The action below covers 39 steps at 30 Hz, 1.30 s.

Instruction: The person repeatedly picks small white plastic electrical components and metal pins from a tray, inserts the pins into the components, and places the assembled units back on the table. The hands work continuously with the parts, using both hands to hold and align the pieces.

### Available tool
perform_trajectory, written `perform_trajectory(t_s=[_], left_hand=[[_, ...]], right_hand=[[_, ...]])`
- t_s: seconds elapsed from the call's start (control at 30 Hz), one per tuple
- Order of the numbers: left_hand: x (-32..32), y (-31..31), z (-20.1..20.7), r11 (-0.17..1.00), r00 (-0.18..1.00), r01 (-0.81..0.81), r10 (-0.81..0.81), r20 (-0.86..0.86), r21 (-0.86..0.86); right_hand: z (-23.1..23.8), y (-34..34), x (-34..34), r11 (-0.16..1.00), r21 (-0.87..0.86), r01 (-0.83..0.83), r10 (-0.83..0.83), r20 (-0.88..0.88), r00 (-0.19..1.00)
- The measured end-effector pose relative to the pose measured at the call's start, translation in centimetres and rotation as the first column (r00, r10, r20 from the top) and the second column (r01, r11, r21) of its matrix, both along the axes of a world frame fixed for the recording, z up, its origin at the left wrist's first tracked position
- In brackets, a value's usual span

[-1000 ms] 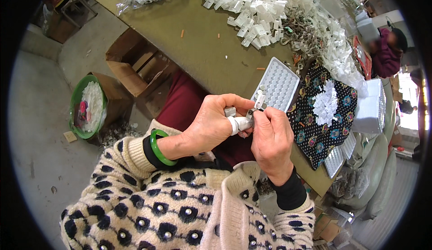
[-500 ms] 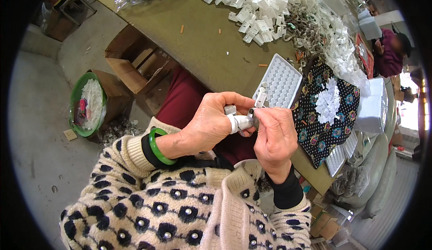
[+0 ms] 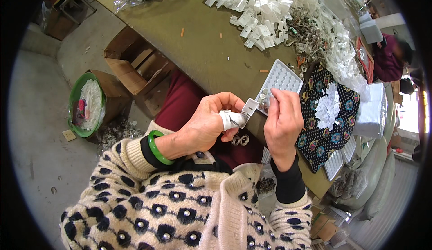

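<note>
My left hand is closed around a small white plastic case, its lid flap standing up. White wrapping covers one finger or thumb of this hand. Two metal rings show just below its fingertips. To the right, my right hand is apart from the case, its fingers drawn together over the near edge of a white dimpled tray. Small round silvery pieces lie at that tray's left corner, beside my fingertips. Whatever those fingertips pinch, if anything, is hidden.
White plastic cases lie heaped on the green table, next to tangled metal parts. A patterned black cloth bears white pieces. Leftward are an open carton and a green basin. A person sits far right.
My right hand has left the case and moved up and right to the tray. The case stays in my left hand, its flap now plainly in sight. The metal rings have come into view below.
</note>
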<state>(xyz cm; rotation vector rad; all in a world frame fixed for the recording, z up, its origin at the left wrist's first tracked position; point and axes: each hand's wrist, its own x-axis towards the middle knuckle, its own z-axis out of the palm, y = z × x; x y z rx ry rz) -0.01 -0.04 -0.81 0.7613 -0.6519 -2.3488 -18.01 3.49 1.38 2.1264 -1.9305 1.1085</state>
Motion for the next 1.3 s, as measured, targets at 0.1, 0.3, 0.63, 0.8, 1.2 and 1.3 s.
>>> perform_trajectory(t_s=[0.1,0.3,0.63,0.8,1.2,1.3], left_hand=[[0.2,-0.4,-0.4,1.0,0.996,0.002,-0.004,-0.085,-0.024],[0.4,-1.3,-0.3,1.0,0.98,0.0,-0.004,-0.197,-0.02],[-0.1,-1.7,-1.1,0.995,0.956,0.027,0.002,-0.293,0.093],[-0.4,-1.0,-0.7,0.988,0.958,-0.008,0.052,-0.281,0.155],[-0.2,0.3,-0.3,0.998,0.98,-0.026,0.036,-0.194,0.057],[-0.1,0.4,-0.1,0.999,0.987,-0.026,0.03,-0.16,0.027]], right_hand=[[-1.0,-1.2,-0.5,0.998,0.059,0.032,-0.021,-0.177,0.984],[-1.0,-1.9,-1.5,0.988,0.149,-0.033,0.058,-0.169,0.984],[1.2,0.9,1.0,0.993,0.002,-0.122,0.119,0.217,0.969],[0.5,1.4,1.9,0.992,-0.096,-0.078,0.091,0.145,0.985],[1.5,2.2,1.2,0.97,-0.027,-0.242,0.244,0.09,0.966],[1.9,2.4,1.0,0.957,0.072,-0.283,0.249,0.301,0.92]])
